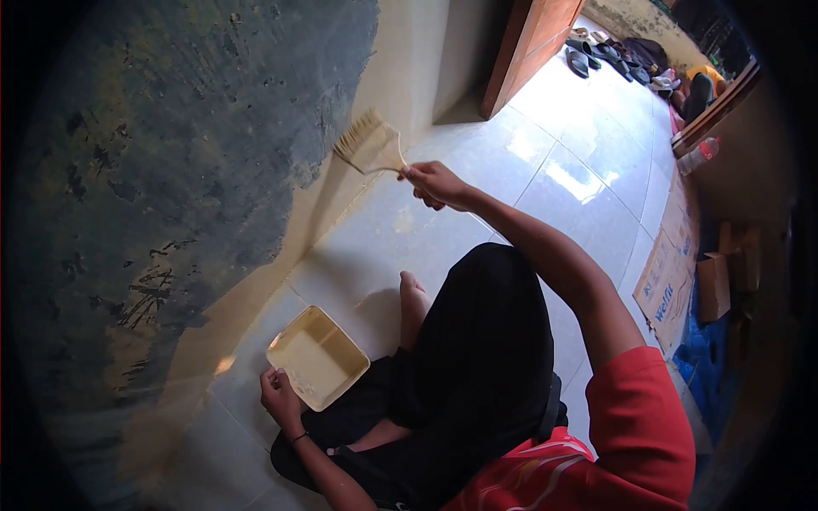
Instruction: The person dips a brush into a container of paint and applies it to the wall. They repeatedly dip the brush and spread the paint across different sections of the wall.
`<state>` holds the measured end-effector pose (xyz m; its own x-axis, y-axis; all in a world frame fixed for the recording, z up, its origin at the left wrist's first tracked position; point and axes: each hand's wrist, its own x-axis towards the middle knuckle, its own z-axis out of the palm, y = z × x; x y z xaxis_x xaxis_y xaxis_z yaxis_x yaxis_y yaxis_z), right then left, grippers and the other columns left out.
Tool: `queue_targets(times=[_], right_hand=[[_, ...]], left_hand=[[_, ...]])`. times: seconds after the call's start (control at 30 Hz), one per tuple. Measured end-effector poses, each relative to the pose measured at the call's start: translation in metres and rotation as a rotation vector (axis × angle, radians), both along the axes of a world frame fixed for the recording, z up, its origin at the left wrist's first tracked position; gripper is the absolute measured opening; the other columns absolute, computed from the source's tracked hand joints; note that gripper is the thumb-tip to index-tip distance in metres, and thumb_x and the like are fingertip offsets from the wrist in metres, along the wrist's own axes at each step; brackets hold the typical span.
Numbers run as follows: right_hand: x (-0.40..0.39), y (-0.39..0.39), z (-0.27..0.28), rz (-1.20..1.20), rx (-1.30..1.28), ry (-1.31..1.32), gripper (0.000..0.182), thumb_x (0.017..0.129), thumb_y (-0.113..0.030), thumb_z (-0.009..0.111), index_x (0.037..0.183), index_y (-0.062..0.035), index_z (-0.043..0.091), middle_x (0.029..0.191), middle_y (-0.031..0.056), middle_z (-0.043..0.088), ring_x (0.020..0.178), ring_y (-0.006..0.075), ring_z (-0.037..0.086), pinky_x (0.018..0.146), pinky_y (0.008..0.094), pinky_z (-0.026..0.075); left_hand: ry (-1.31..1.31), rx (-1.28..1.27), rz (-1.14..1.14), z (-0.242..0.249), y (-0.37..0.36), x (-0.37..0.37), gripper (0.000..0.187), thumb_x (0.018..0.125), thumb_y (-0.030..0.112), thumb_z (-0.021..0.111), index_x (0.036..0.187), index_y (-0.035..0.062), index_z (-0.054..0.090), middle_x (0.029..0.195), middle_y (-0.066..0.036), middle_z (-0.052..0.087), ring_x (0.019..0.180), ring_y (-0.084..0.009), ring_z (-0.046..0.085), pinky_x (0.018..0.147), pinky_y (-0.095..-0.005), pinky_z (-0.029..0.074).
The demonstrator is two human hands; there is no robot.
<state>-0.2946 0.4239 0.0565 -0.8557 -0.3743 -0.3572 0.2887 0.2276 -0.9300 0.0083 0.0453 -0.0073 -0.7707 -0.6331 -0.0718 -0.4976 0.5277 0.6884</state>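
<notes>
A wide flat brush (372, 146) with pale, clotted bristles is raised near the wall, its bristles pointing to the upper left. My right hand (436, 186) is closed round its handle. Low at the left, my left hand (279, 395) grips the near left rim of a cream-coloured rectangular tray (321, 358), which is beside my folded leg. Pale residue shows inside the tray. The wall (196, 162) beside me has a dark, patchy grey-green surface with a cream lower band.
A wooden door (530, 53) stands open at the top. Several shoes and sandals (609, 58) lie beyond it. On the right are a plastic bottle (700, 156), flattened cardboard (669, 274), a blue sheet (703, 375) and boxes. The tiled floor (588, 183) is shiny.
</notes>
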Motion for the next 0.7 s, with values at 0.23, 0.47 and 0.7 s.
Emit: queue_targets(times=[0.23, 0.47, 0.7], right_hand=[[0.004, 0.000, -0.016, 0.011, 0.248, -0.079, 0.044, 0.095, -0.040, 0.039, 0.099, 0.0005, 0.055, 0.059, -0.0001, 0.040, 0.040, 0.0085, 0.033, 0.036, 0.0263, 0.028], [0.018, -0.008, 0.024, -0.018, 0.090, -0.034, 0.042, 0.094, -0.034, 0.043, 0.094, 0.0059, 0.056, 0.057, 0.0019, 0.044, 0.041, 0.0101, 0.039, 0.036, 0.0268, 0.030], [0.044, -0.036, 0.111, 0.016, 0.008, 0.074, 0.042, 0.097, -0.036, 0.040, 0.096, 0.0033, 0.054, 0.057, -0.0017, 0.038, 0.039, 0.0059, 0.028, 0.035, 0.0234, 0.022]], left_hand=[[0.032, 0.008, 0.023, -0.006, -0.003, 0.001, 0.026, 0.086, 0.022, 0.056, 0.099, -0.0003, 0.058, 0.089, -0.014, 0.065, 0.076, -0.0224, 0.062, 0.070, -0.0345, 0.048], [0.024, -0.002, 0.015, -0.007, -0.004, 0.001, 0.026, 0.086, 0.022, 0.056, 0.100, 0.0000, 0.058, 0.089, -0.014, 0.065, 0.077, -0.0233, 0.062, 0.071, -0.0347, 0.048], [0.079, -0.009, -0.011, -0.009, -0.003, 0.005, 0.027, 0.086, 0.022, 0.056, 0.101, 0.0000, 0.059, 0.090, -0.015, 0.065, 0.078, -0.0246, 0.063, 0.072, -0.0345, 0.049]])
